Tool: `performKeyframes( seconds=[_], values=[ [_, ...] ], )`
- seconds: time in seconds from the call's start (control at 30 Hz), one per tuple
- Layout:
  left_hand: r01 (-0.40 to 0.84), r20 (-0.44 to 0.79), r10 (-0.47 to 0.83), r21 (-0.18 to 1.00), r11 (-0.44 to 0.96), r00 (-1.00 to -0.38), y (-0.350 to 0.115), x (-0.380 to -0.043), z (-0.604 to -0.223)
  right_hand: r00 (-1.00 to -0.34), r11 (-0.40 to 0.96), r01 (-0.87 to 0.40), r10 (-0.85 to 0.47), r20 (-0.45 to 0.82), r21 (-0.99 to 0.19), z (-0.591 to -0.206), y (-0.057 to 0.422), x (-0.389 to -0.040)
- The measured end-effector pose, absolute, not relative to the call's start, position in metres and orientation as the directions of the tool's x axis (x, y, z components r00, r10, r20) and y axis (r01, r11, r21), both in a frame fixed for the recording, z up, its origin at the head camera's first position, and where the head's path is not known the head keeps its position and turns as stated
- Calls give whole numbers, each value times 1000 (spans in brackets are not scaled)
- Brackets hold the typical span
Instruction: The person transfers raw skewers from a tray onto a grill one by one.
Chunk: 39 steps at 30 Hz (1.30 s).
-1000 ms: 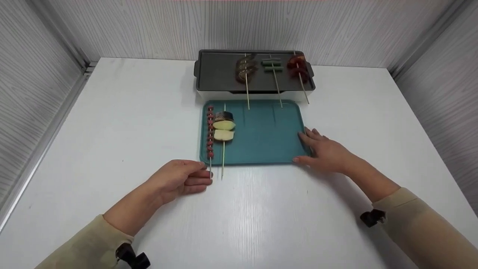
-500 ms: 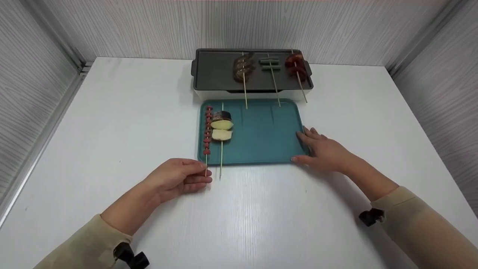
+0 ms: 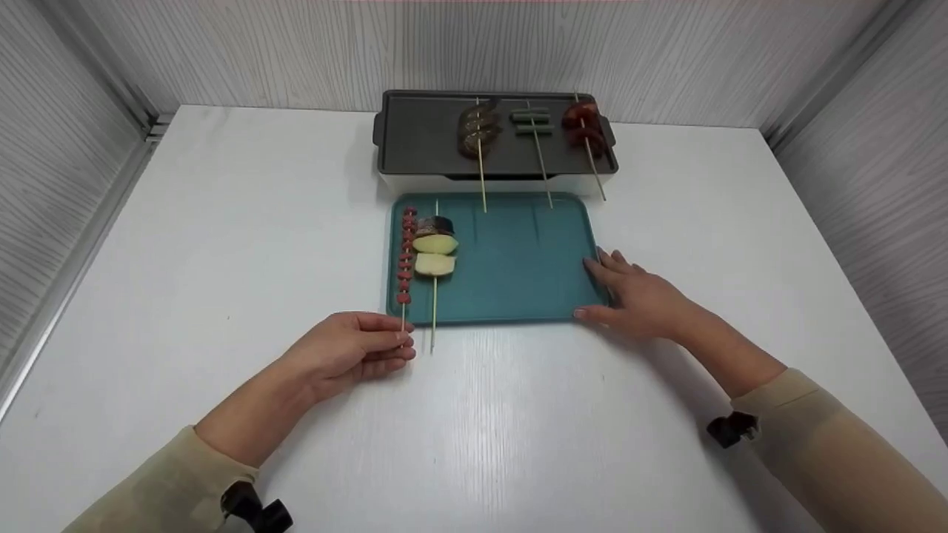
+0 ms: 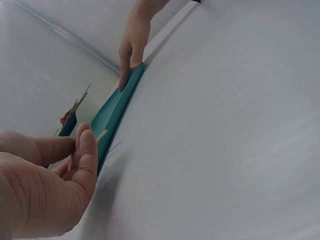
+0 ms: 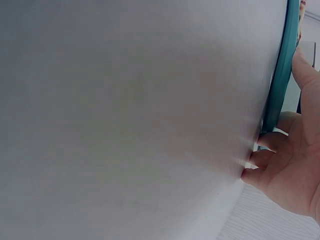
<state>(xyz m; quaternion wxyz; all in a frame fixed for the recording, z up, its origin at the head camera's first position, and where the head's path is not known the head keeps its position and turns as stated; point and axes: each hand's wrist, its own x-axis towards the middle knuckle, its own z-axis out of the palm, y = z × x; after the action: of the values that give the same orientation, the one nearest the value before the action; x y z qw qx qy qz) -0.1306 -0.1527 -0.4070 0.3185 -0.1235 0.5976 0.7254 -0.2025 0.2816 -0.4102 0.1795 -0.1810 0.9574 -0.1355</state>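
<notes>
In the head view my left hand (image 3: 359,348) pinches the bare lower stick of a skewer of small red pieces (image 3: 405,255), thumb on top and fingers beneath. This skewer lies along the left side of a teal tray (image 3: 518,281). Just right of it lies another skewer (image 3: 435,264) with two pale slices and a dark-skinned piece, its stick overhanging the front rim. My right hand (image 3: 637,300) rests at the tray's front right corner, fingers spread, thumb at the front rim. In the right wrist view, its other fingertips (image 5: 250,172) touch the table beside the tray.
Behind the tray stands a dark grill plate (image 3: 422,133) on a white base. Three skewers lie on its right half: brown shrimp-like pieces (image 3: 479,129), green pieces (image 3: 532,129) and red curled pieces (image 3: 583,126). Their sticks jut forward past the plate. Pale walls (image 3: 296,52) enclose the white table (image 3: 503,429).
My left thumb has come down onto the red skewer's stick, which now lies between thumb and fingers. My right hand stays at the tray's corner. The head view has shifted slightly.
</notes>
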Motion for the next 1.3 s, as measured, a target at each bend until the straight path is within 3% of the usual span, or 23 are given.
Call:
performKeyframes(
  seconds=[0.77, 1.3],
  values=[
    [-457, -426, 348, 889, -9, -835, -158, -128, -387, -874, 898, -274, -382, -300, -344, -411, 282, -203],
    [-429, -407, 318, 903, -2, -857, -158, -181, -367, -877, 896, -273, -381, -293, -349, -412, 282, -204]
  ],
)
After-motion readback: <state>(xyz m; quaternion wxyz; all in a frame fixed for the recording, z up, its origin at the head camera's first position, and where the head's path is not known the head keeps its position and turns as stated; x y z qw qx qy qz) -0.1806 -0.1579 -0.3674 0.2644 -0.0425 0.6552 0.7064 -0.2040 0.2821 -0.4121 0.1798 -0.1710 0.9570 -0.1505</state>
